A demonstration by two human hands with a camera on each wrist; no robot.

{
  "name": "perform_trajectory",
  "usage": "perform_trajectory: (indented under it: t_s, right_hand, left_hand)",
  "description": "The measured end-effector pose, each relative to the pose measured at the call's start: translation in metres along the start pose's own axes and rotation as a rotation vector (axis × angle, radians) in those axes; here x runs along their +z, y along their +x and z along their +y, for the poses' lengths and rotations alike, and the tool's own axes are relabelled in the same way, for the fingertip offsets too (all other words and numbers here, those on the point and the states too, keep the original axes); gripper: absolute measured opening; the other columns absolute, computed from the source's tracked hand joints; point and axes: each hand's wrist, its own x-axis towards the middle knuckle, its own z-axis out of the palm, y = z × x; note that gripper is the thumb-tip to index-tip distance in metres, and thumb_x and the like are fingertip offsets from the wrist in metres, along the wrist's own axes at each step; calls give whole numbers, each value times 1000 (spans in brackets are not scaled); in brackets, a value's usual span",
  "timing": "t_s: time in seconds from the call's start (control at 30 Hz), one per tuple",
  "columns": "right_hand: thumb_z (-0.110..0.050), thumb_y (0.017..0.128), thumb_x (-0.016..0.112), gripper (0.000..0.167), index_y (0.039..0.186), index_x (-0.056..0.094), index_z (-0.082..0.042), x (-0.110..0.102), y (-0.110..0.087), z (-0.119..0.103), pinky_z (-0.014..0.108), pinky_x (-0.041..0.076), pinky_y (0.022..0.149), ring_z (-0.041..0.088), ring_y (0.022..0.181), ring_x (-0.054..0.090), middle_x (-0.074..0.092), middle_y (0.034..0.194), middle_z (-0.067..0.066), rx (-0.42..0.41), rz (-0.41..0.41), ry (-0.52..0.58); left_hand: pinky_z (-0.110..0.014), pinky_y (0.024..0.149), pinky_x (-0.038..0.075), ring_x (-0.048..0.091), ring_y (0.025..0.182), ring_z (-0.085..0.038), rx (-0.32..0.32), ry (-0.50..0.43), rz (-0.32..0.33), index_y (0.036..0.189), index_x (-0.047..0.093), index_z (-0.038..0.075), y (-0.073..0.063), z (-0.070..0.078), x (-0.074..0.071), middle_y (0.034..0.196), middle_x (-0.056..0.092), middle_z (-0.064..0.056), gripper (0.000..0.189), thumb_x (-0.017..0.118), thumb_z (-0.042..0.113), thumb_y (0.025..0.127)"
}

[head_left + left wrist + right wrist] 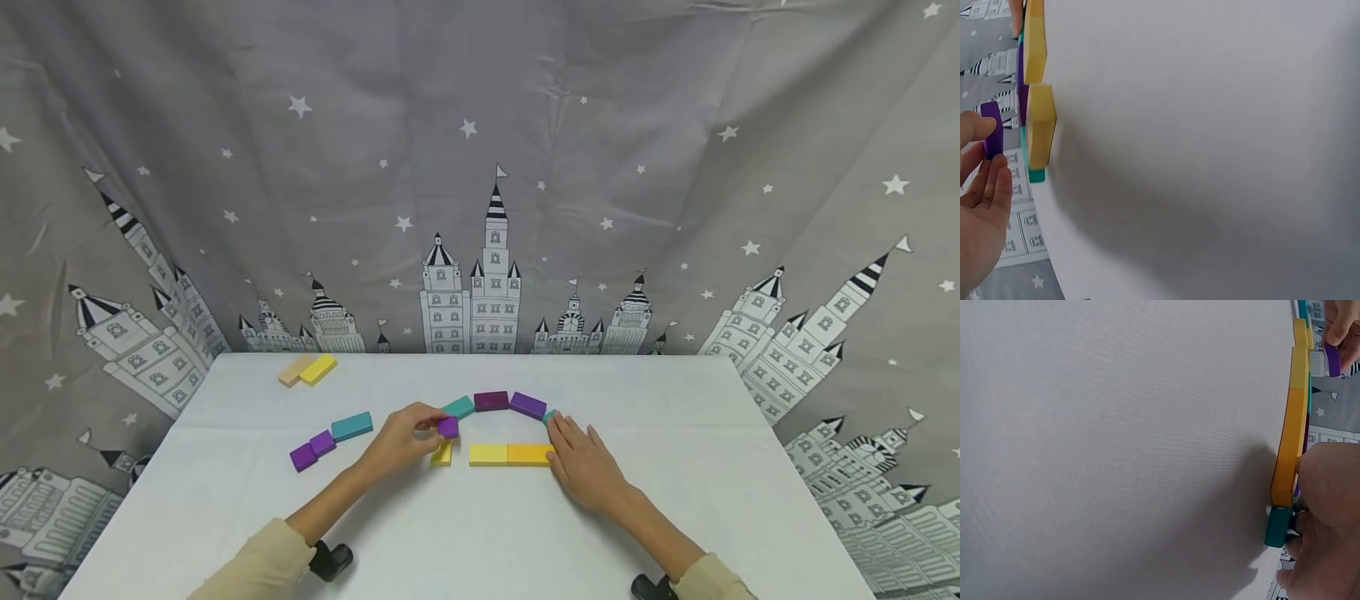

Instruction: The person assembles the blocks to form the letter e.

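My left hand [405, 437] pinches a small purple block [447, 428] between thumb and fingertips. The left wrist view shows that block raised in the grip. Just below it in the head view lies a short yellow block [441, 454]. To its right, across a gap, a pale yellow block [488, 455] and an orange block [528, 455] lie end to end. My right hand [588, 471] is spread with fingers fairly straight at the orange block's right end. A teal block [1277, 526] is close against its fingers, mostly hidden by them in the head view.
Behind the yellow row, a teal block [459, 407], a maroon block [491, 401] and a purple block [528, 406] form an arc. Left of my left hand lie another teal block [352, 427] and two small purple blocks [313, 450]. Tan [295, 372] and yellow [318, 369] blocks sit back left.
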Motion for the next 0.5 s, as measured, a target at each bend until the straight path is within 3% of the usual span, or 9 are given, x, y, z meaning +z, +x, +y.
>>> perform_trajectory:
  t_s: [0.5]
  right_hand:
    - [-28,105,49,56,150,38,4,-4,1,4,60,25,114,37,143,32,34,156,20,-19,8,1]
  left_hand:
    - [-30,82,54,59,89,-16,-22,78,-79,116,71,2,-1,7,17,101,66,-1,34,77,2,83]
